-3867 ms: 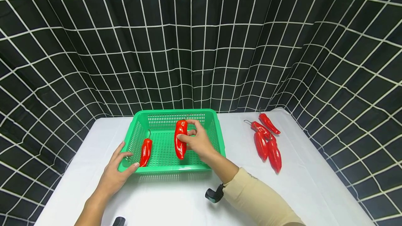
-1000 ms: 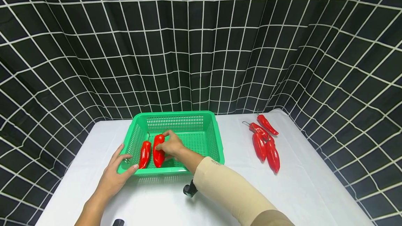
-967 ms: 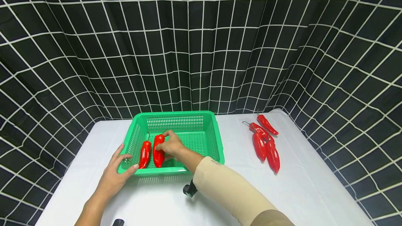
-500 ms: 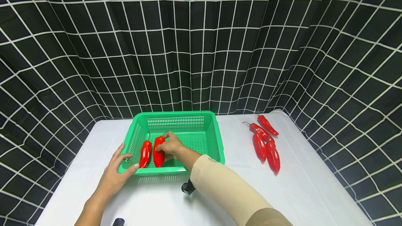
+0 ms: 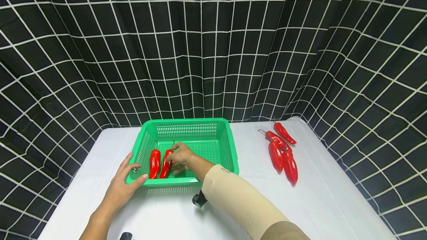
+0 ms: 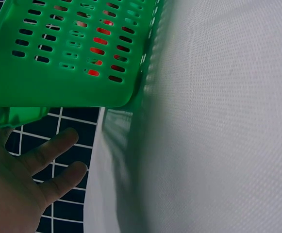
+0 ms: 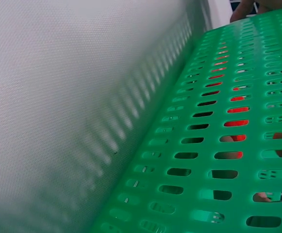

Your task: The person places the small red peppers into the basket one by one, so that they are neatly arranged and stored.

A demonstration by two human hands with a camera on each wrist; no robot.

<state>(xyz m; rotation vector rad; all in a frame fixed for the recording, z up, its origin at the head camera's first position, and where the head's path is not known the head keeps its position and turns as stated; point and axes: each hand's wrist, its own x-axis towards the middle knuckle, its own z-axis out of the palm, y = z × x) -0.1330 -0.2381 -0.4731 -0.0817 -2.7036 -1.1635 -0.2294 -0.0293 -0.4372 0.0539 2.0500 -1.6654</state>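
Since the earlier frame, the red chili pepper (image 5: 164, 169) by the right hand (image 5: 182, 157) has gone down lower and tipped, so its thin stem shows. The other red chili pepper (image 5: 155, 164), to the left of that hand, has swung a little straighter. Both now lie just beside each other in the green slotted basket (image 5: 186, 180), near its front wall.

The right thumb rests over the nearer pepper, and another fingertip is close to its stem. I cannot tell if they pinch it or only touch it; the basket wall hides most of this in the right wrist view. The left hand (image 5: 121, 184) is spread, its fingers apart and resting on the basket's corner.

The pepper looks shiny and round, so it may roll if the thumb lifts off sideways. A finger may snag the stem and drag the pepper back toward the right hand. A push left could knock its neighbor. If the left hand leans too hard, the basket may slide on the white cloth (image 5: 327, 180). Four more chili peppers (image 5: 290, 167) lie outside the basket, well to the right of the right hand.
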